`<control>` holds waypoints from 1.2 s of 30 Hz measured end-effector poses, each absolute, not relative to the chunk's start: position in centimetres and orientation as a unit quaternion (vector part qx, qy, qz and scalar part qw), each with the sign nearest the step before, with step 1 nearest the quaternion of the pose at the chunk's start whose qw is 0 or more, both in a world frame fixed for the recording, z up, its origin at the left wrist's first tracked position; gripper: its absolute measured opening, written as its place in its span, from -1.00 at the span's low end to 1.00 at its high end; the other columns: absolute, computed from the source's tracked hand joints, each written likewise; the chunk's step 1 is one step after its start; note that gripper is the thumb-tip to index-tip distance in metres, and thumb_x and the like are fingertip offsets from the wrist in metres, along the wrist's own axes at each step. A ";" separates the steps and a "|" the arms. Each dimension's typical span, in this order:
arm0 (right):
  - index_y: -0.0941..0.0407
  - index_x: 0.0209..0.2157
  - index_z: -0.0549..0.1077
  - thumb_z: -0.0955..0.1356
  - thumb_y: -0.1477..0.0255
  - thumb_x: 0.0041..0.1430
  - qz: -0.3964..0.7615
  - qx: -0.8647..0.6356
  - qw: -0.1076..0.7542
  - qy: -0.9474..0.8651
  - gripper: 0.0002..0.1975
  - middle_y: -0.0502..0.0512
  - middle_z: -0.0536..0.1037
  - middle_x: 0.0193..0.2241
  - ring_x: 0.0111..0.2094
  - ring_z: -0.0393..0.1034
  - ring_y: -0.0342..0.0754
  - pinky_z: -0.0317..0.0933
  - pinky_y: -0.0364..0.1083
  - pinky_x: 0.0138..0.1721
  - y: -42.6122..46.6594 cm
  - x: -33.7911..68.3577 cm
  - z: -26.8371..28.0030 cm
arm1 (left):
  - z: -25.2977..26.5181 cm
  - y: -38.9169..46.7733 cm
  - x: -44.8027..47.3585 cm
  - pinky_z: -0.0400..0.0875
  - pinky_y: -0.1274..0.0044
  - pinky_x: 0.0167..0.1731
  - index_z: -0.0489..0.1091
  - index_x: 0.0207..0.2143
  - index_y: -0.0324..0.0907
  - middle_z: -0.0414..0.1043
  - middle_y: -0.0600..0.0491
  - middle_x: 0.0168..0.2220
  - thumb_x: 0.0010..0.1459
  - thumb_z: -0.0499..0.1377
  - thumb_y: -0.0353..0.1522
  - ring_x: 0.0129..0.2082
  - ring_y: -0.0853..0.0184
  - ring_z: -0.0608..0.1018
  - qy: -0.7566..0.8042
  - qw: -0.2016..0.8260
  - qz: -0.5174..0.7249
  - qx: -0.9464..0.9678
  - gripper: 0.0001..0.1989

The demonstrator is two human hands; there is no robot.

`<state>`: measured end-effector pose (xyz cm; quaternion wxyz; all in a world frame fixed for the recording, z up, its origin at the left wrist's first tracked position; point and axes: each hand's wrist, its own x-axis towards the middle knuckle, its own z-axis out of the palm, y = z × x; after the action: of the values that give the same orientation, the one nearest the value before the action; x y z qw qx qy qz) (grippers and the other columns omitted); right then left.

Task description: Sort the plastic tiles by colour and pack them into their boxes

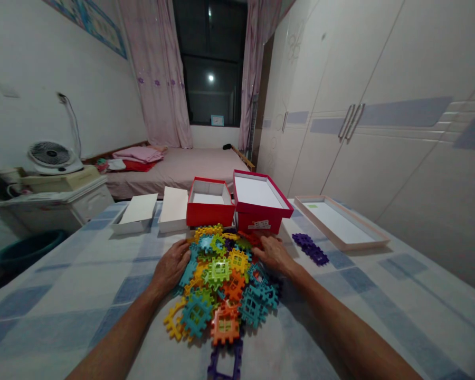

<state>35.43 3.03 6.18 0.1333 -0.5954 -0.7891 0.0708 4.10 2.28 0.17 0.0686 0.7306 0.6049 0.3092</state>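
The left hand [176, 264] lies at ten o'clock of the pile [217, 270]. It is half open, with the fingers a little bent, and the fingertips touch the edge of the pile; whether they grip one block, I cannot tell. The right hand [274, 252] is at two o'clock. It is also half open and curved, and its fingers meet the red blocks [250, 238] at the far side; I cannot tell if it has hold of any.

Between the two hands is the pile itself, heaped on the checked cloth [83, 327], in the middle of the near part. Its blocks are yellow, green, orange, red, blue and purple, with toothed edges. At six o'clock a purple frame [238, 361] touches the pile and lies flat. At two o'clock, apart from the right hand, lies a purple strip [310, 249].

Farther out, at ten and eleven o'clock, are two white boxes [139, 211]. At twelve stands a red box [210, 215], open, with a white inside. At one o'clock, just beside it, is a crimson box [259, 222] with a wider upper part. A shallow tray [340, 221] lies at two o'clock, beyond the strip.

Behind all this, a bed [193, 163] is at twelve, below a dark window [209, 68]. A fan [54, 157] is at ten, and a wardrobe [364, 163] rises at one to two o'clock.
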 end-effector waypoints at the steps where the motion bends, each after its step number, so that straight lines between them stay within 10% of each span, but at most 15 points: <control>1: 0.10 0.17 0.22 0.21 0.32 0.20 0.079 -0.607 0.142 -0.778 -0.51 0.21 0.47 -0.05 -0.02 0.31 0.08 0.07 -0.02 -0.06 3.2 34.8 5.9 | 0.2 2.3 4.1 0.25 0.36 0.12 0.42 -0.08 -0.25 0.36 -0.11 0.05 0.19 -0.12 -0.19 0.07 0.22 0.40 0.607 0.069 0.308 0.730 -0.53; 17: 0.03 -0.03 0.41 0.21 0.37 0.24 0.072 -0.499 0.253 -0.826 -0.70 0.08 0.43 -0.03 0.00 0.22 -0.02 0.03 -0.03 -0.02 1.5 33.1 5.4 | 0.0 2.3 4.1 0.26 0.33 0.11 0.43 -0.09 -0.21 0.36 -0.08 0.06 0.19 -0.10 -0.22 0.07 0.22 0.40 0.609 0.069 0.313 0.725 -0.58; 23: 0.12 -0.46 0.46 0.15 0.34 0.30 0.037 -0.547 0.242 -0.800 -0.64 0.09 0.51 -0.36 -0.23 0.31 -0.07 0.06 -0.09 -0.18 1.1 32.8 6.0 | 0.2 2.2 4.4 0.25 0.33 0.12 0.41 -0.08 -0.24 0.36 -0.10 0.06 0.19 -0.10 -0.25 0.07 0.23 0.40 0.609 0.071 0.312 0.726 -0.58; 31: 0.12 -0.04 0.41 0.26 0.14 0.10 0.051 -0.580 0.127 -0.803 -0.53 0.24 0.49 -0.10 -0.10 0.34 0.14 0.15 0.04 -0.14 2.2 29.7 7.1 | 0.6 2.1 4.6 0.27 0.34 0.10 0.44 -0.13 -0.20 0.39 -0.07 0.01 0.19 -0.08 -0.28 0.03 0.24 0.42 0.596 0.065 0.328 0.730 -0.63; 36: 0.23 -0.15 0.47 0.30 0.30 -0.04 0.031 -0.594 0.043 -0.803 -0.58 0.37 0.52 -0.19 -0.22 0.43 0.20 0.22 0.04 -0.26 3.4 28.0 7.6 | 0.1 2.3 4.4 0.26 0.35 0.12 0.42 -0.08 -0.23 0.36 -0.10 0.04 0.22 -0.10 -0.28 0.06 0.23 0.40 0.594 0.051 0.312 0.739 -0.61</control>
<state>27.96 3.45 7.64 0.0425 -0.5942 -0.8026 0.0309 4.37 2.30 0.10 0.0508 0.7394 0.5942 0.3124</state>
